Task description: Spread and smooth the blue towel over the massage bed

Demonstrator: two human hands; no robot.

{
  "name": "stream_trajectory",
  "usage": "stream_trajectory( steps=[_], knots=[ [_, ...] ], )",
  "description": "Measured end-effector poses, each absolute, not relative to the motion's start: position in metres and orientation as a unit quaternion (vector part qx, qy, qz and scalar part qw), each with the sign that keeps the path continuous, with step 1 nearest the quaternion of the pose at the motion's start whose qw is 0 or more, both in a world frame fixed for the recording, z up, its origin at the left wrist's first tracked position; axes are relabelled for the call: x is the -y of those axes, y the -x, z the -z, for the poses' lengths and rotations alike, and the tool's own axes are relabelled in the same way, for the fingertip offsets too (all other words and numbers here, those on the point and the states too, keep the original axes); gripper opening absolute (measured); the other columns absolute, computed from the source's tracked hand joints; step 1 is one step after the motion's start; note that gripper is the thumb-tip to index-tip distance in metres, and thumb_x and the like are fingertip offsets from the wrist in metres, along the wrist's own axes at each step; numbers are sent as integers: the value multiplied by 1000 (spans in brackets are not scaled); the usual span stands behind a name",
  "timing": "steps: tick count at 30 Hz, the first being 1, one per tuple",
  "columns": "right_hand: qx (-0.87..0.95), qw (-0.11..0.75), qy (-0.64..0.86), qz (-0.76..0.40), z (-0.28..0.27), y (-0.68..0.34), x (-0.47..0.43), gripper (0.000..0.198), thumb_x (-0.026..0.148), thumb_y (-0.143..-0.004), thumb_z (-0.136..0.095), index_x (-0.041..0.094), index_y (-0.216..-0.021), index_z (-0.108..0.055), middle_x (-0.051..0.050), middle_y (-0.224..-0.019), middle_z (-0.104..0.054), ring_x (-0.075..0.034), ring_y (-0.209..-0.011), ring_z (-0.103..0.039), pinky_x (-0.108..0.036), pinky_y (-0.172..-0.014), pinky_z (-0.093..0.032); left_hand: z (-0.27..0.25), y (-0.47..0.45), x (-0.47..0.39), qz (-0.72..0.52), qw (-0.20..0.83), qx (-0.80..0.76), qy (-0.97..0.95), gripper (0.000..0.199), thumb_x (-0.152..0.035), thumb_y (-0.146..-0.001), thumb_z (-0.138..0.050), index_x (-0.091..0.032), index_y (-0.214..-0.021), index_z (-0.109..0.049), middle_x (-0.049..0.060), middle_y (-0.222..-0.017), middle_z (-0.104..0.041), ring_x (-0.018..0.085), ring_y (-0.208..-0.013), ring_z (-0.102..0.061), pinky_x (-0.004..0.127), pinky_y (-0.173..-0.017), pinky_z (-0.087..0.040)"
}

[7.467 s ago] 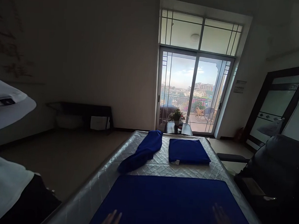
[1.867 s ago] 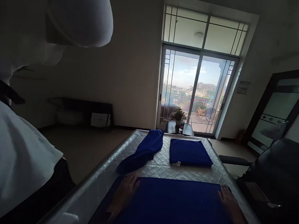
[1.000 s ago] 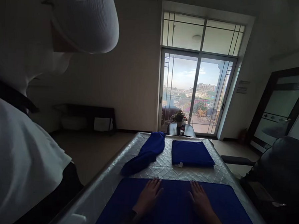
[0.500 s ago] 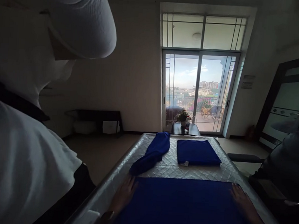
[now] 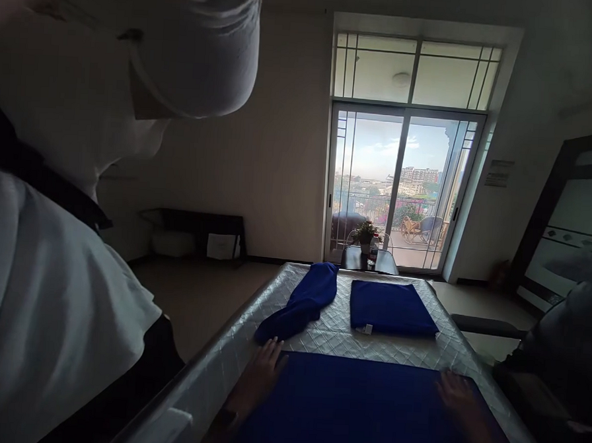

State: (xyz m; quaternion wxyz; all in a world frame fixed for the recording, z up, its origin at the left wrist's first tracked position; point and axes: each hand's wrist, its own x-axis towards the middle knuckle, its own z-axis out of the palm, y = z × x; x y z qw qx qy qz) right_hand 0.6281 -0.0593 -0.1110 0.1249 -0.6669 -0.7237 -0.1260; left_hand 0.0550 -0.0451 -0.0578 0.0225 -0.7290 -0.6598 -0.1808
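A dark blue cloth (image 5: 365,410) lies spread flat on the table close to me. At its far left corner rests my left hand (image 5: 264,368), fingers stretched out, with a dark band on the wrist. My right hand (image 5: 456,392) lies flat on the cloth just inside its far right corner, slightly blurred. Beyond the cloth, a folded blue cloth (image 5: 390,309) with a small white tag sits on the right. A crumpled blue cloth (image 5: 302,301) lies on the left, its near end close to my left fingertips.
The table has a silvery quilted cover (image 5: 329,342). A person in a white top and cap (image 5: 65,269) stands close on the left. A black chair (image 5: 552,347) is at the right. Past the table stand a small dark table (image 5: 368,260), a plant and sliding glass doors (image 5: 407,187).
My right hand has slid left, inward over the cloth from its corner. My left hand has shifted slightly right and forward. The view has turned a little left.
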Motion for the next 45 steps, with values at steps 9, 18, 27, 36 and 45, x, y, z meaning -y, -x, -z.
stream_trajectory(
  steps=[9, 18, 27, 36, 45],
  knots=[
    [779, 126, 614, -14, 57, -473, 60, 64, 48, -103, -23, 14, -153, -45, -11, -162, -40, -25, -154, -28, -46, -127, -23, 41, -195, 51, 183, 4, 527, 830, 54, -52, -105, -35, -22, -144, -56, 11, -154, -53, 26, -145, -46, 45, -121, -38],
    [779, 88, 615, -88, 60, -433, 60, 67, 49, -102, -19, 14, -158, -34, -6, -167, -28, -23, -156, -20, -44, -128, -17, 71, -247, 46, 172, -74, 487, 853, 57, -52, -106, -29, -23, -153, -46, 10, -160, -45, 27, -150, -37, 51, -125, -31],
    [736, 78, 672, -27, 76, -539, 69, 65, 44, -101, -21, 15, -155, -42, -10, -165, -34, -25, -154, -26, -47, -127, -21, 68, -119, 44, 120, -42, 587, 800, 57, -46, -106, -28, -19, -154, -43, 11, -162, -41, 28, -153, -31, 52, -125, -29],
    [644, 21, 763, 62, 103, -683, 81, 65, 32, -95, -23, 8, -147, -52, -17, -160, -41, -29, -150, -34, -49, -123, -32, 92, 17, 50, 139, -32, 719, 680, 70, -50, -100, -26, -9, -155, -38, 16, -164, -35, 30, -153, -31, 55, -123, -29],
    [751, 119, 650, -15, 68, -505, 79, 64, 42, -100, -27, 11, -153, -46, -11, -161, -41, -27, -153, -30, -43, -125, -27, 57, -162, 51, 176, -18, 580, 795, 57, -46, -103, -33, -14, -144, -57, 14, -153, -55, 29, -145, -46, 44, -121, -38]
  ],
)
